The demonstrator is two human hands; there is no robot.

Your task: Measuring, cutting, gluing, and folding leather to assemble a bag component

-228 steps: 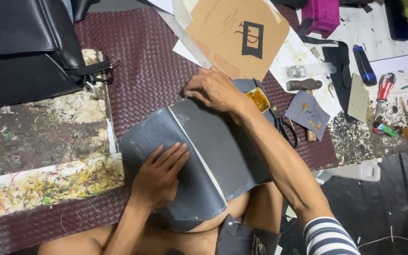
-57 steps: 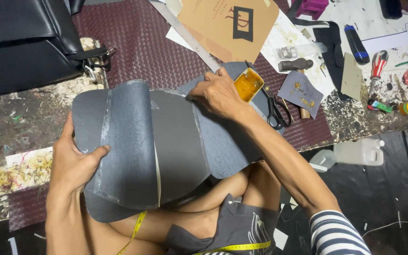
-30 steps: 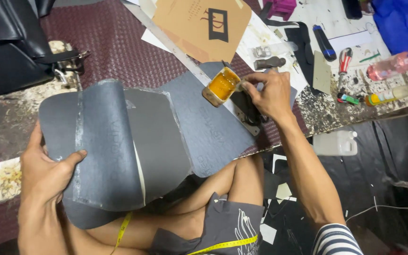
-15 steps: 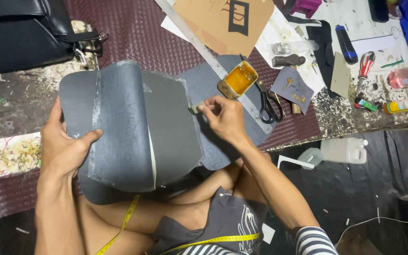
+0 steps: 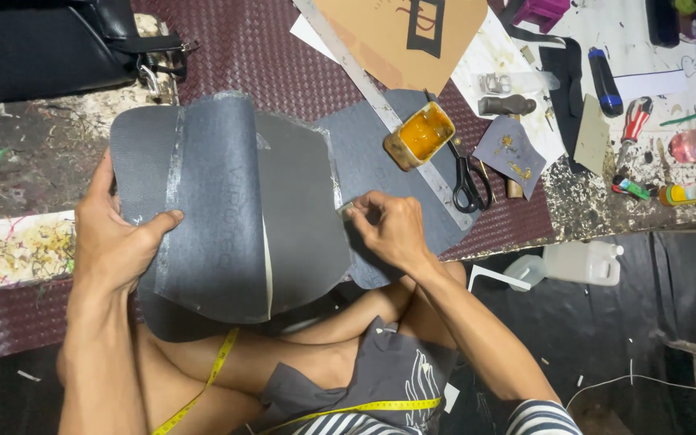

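- A work surface [image 5: 267,56] covered by a maroon woven mat fills the upper view, with a black bag [image 5: 42,48] at its top left corner.
- A large grey leather panel [image 5: 227,209], partly folded over, lies at the surface's near edge above the person's crossed legs.
- The left hand [image 5: 118,242] is clenched on the panel's left fold, thumb on top.
- The right hand [image 5: 388,229] pinches the panel's right edge in a fingertip grip.
- A metal ruler [image 5: 380,105], black scissors [image 5: 467,173] and an open tin of amber glue [image 5: 419,135] lie just beyond.
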